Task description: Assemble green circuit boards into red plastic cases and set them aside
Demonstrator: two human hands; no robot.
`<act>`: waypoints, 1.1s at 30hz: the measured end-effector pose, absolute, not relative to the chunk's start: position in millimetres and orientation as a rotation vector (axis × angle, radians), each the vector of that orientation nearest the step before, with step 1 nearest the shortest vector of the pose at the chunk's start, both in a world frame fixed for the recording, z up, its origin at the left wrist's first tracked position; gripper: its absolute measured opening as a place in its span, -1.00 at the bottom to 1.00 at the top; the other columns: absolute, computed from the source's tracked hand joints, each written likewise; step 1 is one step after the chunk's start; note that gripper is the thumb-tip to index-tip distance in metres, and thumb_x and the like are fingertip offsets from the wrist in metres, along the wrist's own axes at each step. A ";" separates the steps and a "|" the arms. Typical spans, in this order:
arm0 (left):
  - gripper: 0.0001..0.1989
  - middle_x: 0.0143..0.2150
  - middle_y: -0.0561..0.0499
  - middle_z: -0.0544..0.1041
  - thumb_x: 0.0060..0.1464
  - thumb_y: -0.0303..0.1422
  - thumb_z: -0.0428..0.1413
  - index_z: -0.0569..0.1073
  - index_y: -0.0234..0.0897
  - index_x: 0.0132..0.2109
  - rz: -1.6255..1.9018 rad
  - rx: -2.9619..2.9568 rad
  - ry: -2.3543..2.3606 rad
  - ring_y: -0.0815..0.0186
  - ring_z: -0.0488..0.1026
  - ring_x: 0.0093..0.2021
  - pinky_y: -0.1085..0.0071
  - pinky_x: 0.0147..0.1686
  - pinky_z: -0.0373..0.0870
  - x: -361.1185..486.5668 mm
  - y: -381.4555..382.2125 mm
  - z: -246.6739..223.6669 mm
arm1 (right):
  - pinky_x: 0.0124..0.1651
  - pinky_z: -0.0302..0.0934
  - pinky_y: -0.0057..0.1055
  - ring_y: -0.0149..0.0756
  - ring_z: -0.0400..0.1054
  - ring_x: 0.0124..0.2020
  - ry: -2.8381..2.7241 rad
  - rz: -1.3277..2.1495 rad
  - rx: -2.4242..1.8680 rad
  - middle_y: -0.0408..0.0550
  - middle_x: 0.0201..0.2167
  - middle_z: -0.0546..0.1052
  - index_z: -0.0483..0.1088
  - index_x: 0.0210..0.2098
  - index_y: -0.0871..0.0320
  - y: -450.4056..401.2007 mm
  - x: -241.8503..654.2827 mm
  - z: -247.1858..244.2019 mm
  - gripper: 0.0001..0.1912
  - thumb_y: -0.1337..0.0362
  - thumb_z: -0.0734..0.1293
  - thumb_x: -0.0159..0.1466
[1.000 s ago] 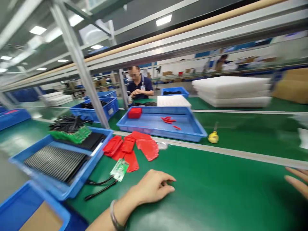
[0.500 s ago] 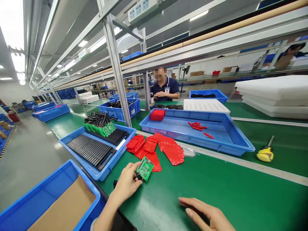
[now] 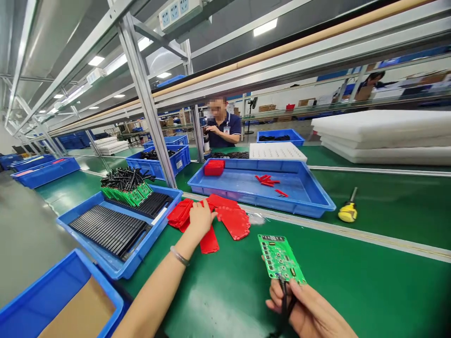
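Observation:
My right hand (image 3: 303, 303) grips a green circuit board (image 3: 281, 258) at its lower edge, thumb on the near corner. Black cables (image 3: 283, 300) run down from the board past the fingers. The board is raised above the green bench, its component side toward me. Farther left, my left hand (image 3: 200, 218) rests on the pile of red flat pieces (image 3: 234, 220), its fingers bent down onto them and the fingertips partly hidden. A bracelet (image 3: 179, 256) circles the left wrist. More red pieces (image 3: 179, 213) lie stacked just left of that hand.
A blue tray (image 3: 121, 267) at left holds black slotted racks and several cabled green boards (image 3: 128, 190). Behind the red pile stands a wide blue tray (image 3: 246, 199) with red parts. A yellow-handled screwdriver (image 3: 348, 210) lies right. A co-worker (image 3: 223, 124) sits across the bench.
The circuit board has passed from my left hand to my right and moved right. My left hand has moved forward onto the red pieces. The view has turned slightly right.

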State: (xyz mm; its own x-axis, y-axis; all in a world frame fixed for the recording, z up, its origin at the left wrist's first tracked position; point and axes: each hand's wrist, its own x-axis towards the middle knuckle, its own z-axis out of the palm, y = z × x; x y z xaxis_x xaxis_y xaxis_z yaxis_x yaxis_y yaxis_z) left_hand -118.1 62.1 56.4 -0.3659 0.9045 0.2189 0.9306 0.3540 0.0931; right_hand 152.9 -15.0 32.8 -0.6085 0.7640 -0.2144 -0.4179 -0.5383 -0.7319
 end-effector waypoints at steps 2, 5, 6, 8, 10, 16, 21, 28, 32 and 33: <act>-0.41 -0.03 -0.50 0.45 0.14 -0.22 0.11 0.25 -0.57 0.19 -0.284 -1.699 -2.465 -0.18 0.29 0.10 0.05 -0.02 0.28 -124.7 71.9 49.9 | -0.40 0.30 -0.46 -0.40 0.20 -0.48 -0.806 2.117 -0.636 -0.11 -0.50 0.37 0.40 -0.51 0.19 -12.0 155.8 36.8 -0.62 0.00 0.46 0.14; -0.47 -0.05 -0.47 0.46 0.06 -0.35 0.14 0.30 -0.54 0.14 -0.351 -1.758 -2.446 -0.20 0.28 0.10 0.04 0.00 0.24 -130.9 75.3 44.4 | -0.62 0.07 -0.59 -0.48 0.06 -0.58 -0.767 2.056 -0.586 -0.17 -0.58 0.30 0.32 -0.54 0.20 -9.1 157.9 44.2 -0.59 0.03 0.50 0.10; -0.49 -0.04 -0.47 0.45 0.03 -0.38 0.14 0.32 -0.54 0.12 -0.396 -1.772 -2.445 -0.22 0.26 0.10 0.00 0.01 0.21 -133.2 75.9 44.1 | -0.64 0.01 -0.61 -0.50 0.04 -0.59 -0.758 2.035 -0.589 -0.18 -0.57 0.30 0.31 -0.52 0.19 -8.0 158.7 46.6 -0.59 0.04 0.51 0.09; -0.46 -0.03 -0.47 0.42 -0.06 -0.41 0.16 0.33 -0.56 0.09 -0.507 -1.794 -2.460 -0.27 0.25 0.10 -0.07 0.03 0.18 -137.9 77.1 45.6 | -0.67 -0.07 -0.63 -0.53 0.01 -0.61 -0.759 1.992 -0.614 -0.16 -0.53 0.35 0.32 -0.47 0.19 -5.5 161.6 51.0 -0.59 0.02 0.50 0.09; -0.36 0.03 -0.49 0.35 -0.14 -0.42 0.18 0.28 -0.58 0.13 -0.655 -1.802 -2.469 -0.29 0.24 0.11 -0.09 0.05 0.16 -140.1 76.2 49.6 | -0.67 -0.13 -0.61 -0.55 -0.04 -0.64 -0.820 1.944 -0.636 -0.14 -0.51 0.37 0.35 -0.44 0.20 -3.6 166.0 55.6 -0.58 -0.03 0.47 0.12; -0.24 0.16 -0.21 0.29 -0.10 -0.17 0.22 0.19 -0.33 0.22 -1.636 -1.852 -2.470 0.05 0.24 0.21 0.18 0.18 0.17 -99.5 48.1 57.9 | -0.52 0.00 -0.47 -0.41 0.00 -0.56 -1.391 1.663 -0.828 -0.15 -0.56 0.23 0.47 -0.26 0.24 -0.6 181.9 63.8 -0.27 -0.30 0.05 0.27; -0.52 -0.22 -0.23 0.55 -0.26 -0.22 0.29 0.44 -0.42 -0.18 -3.208 -1.675 -2.369 -0.02 0.49 -0.08 0.02 0.04 0.33 -40.1 34.0 33.3 | -0.30 0.19 -0.36 -0.28 0.21 -0.43 -1.885 1.059 -1.162 -0.14 -0.45 0.31 0.25 0.21 0.09 5.8 184.0 54.0 -0.36 -0.17 0.02 0.35; -0.53 -0.18 -0.12 0.57 -0.38 -0.53 0.07 0.47 -0.37 -0.16 -4.062 -1.276 -1.920 0.06 0.48 -0.06 0.04 0.10 0.29 -15.2 11.2 16.7 | -0.33 0.29 -0.40 -0.27 0.32 -0.43 -2.082 0.565 -1.074 -0.09 -0.39 0.40 0.09 0.30 0.14 2.9 172.8 32.4 -0.39 -0.04 0.12 0.38; -0.46 -0.12 -0.04 0.54 -0.35 -0.58 0.08 0.46 -0.29 -0.08 -4.236 -1.440 -1.405 0.11 0.43 0.00 0.08 0.15 0.22 -9.8 -0.8 21.0 | -0.34 0.33 -0.42 -0.27 0.37 -0.37 -2.157 0.402 -1.069 -0.02 -0.25 0.43 0.04 0.32 0.13 0.4 166.1 18.9 -0.41 -0.01 0.11 0.40; -0.45 -0.10 -0.04 0.53 -0.33 -0.58 0.11 0.46 -0.28 -0.05 -4.221 -1.478 -1.390 0.10 0.42 0.02 0.09 0.15 0.22 -8.1 -2.8 22.2 | -0.36 0.34 -0.42 -0.27 0.38 -0.37 -2.171 0.371 -1.068 0.00 -0.21 0.42 0.03 0.32 0.11 -0.3 164.5 16.5 -0.41 -0.01 0.11 0.40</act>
